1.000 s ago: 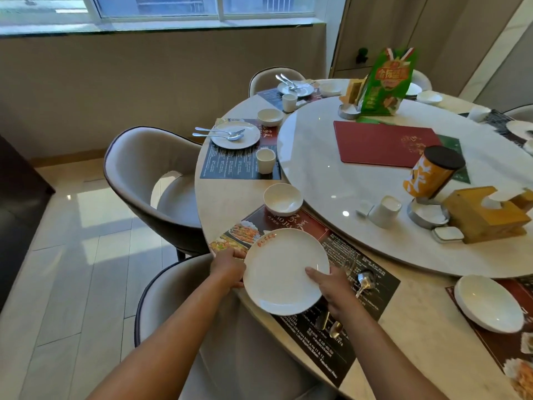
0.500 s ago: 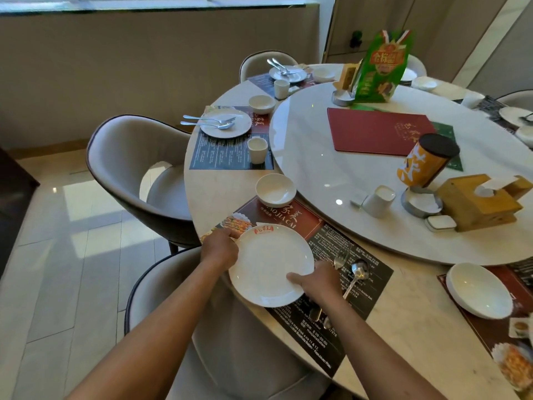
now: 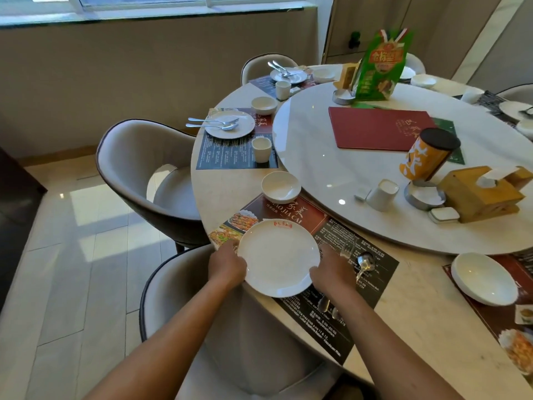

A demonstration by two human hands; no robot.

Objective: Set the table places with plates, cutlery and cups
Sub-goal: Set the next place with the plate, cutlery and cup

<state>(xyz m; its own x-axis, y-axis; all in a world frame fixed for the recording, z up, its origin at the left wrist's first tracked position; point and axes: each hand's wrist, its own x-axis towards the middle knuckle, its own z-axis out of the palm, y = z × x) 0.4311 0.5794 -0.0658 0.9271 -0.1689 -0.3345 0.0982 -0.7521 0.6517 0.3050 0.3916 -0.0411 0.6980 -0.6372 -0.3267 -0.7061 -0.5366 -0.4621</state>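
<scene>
A white plate (image 3: 278, 256) with a small red logo lies on the near end of a dark printed placemat (image 3: 323, 223) at the table's edge. My left hand (image 3: 226, 262) grips its left rim and my right hand (image 3: 331, 272) grips its right rim. A spoon and fork (image 3: 362, 262) lie on the mat just right of my right hand, partly hidden by it. A small white bowl (image 3: 281, 187) stands beyond the mat. A white cup (image 3: 382, 194) rests on the raised turntable (image 3: 331, 174).
The place to the left has a plate with cutlery (image 3: 229, 124), a cup (image 3: 261, 149) and a bowl (image 3: 264, 105). A white bowl (image 3: 484, 278) sits on the mat at right. A red menu (image 3: 377, 128), orange canister (image 3: 427, 155) and tissue box (image 3: 476, 193) occupy the turntable. Grey chairs (image 3: 138, 168) line the table.
Both hands have kept hold of the plate and brought it slightly forward onto the mat. The head camera has shifted, so the scene sits a little differently in frame.
</scene>
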